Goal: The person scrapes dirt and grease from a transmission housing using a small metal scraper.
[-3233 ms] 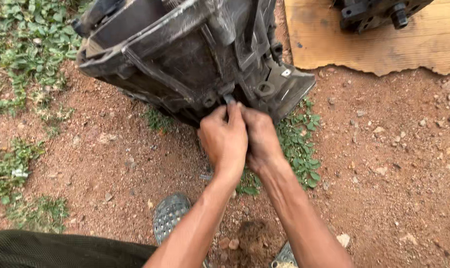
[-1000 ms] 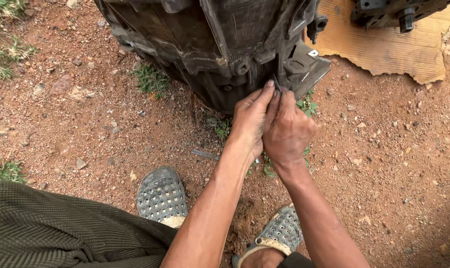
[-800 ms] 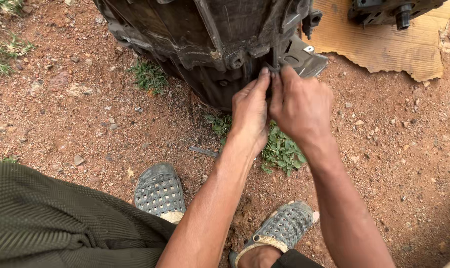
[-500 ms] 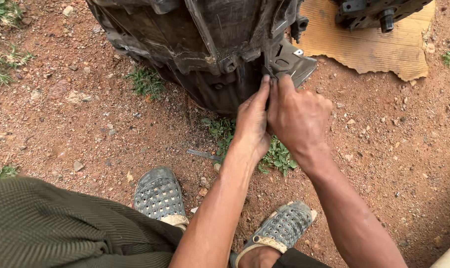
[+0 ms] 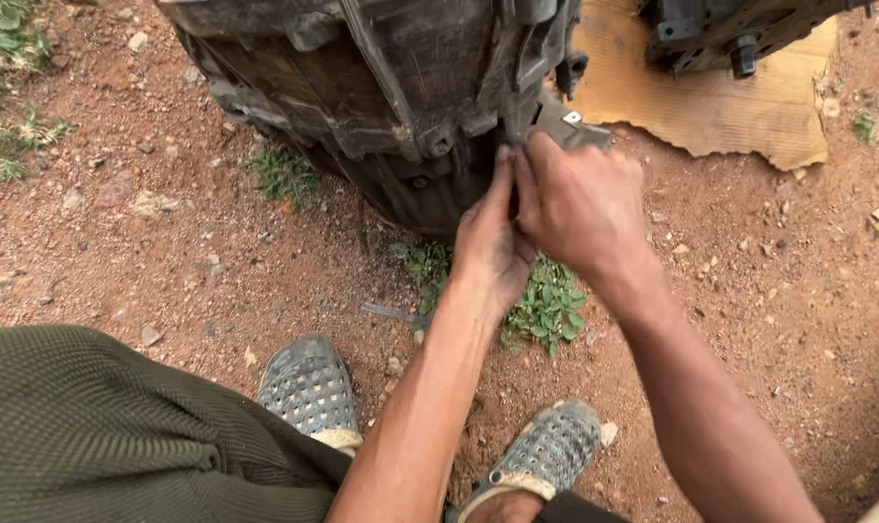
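Small part pinched between left hand (image 5: 493, 242) and right hand (image 5: 580, 208), hidden against dark housing (image 5: 391, 87).

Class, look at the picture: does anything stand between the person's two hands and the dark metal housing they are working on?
Nothing visible does. The left hand and right hand already meet at the lower edge of the dark, ribbed metal housing.

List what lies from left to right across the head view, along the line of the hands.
Bare red dirt → small weed clump → dark grimy machine casing → left hand → right hand → cardboard sheet → pebbly red ground.
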